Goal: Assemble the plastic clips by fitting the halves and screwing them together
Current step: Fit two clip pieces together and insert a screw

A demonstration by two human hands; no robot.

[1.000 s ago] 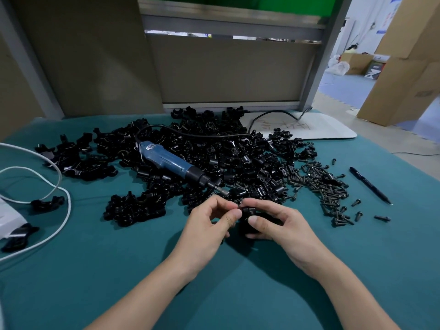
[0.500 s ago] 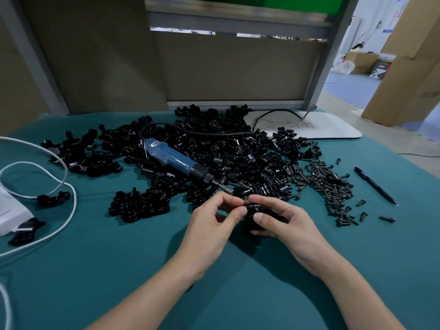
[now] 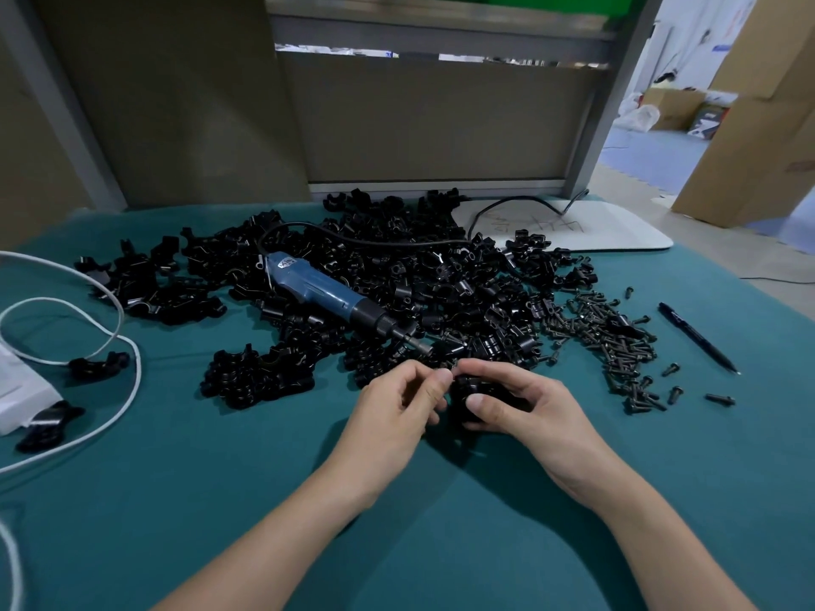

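Observation:
My right hand (image 3: 525, 405) grips a black plastic clip (image 3: 472, 390) just above the teal table, thumb across its front. My left hand (image 3: 397, 403) has thumb and forefinger pinched together at the clip's top left; a small screw seems to sit between the fingertips, though it is mostly hidden. A big heap of black clip halves (image 3: 441, 284) covers the table behind my hands. On that heap lies a blue electric screwdriver (image 3: 326, 293), its bit pointing at my hands. A pile of black screws (image 3: 613, 341) lies to the right.
A black pen (image 3: 697, 337) and a few stray screws lie at the far right. White cable (image 3: 110, 328) loops on the left by a white box (image 3: 17, 390) and two assembled clips. A white board (image 3: 617, 231) sits at the back right; partition walls stand behind the table.
Both hands stay together at the clip with only small finger shifts. The head view has drifted slightly; the heap and screwdriver have not moved.

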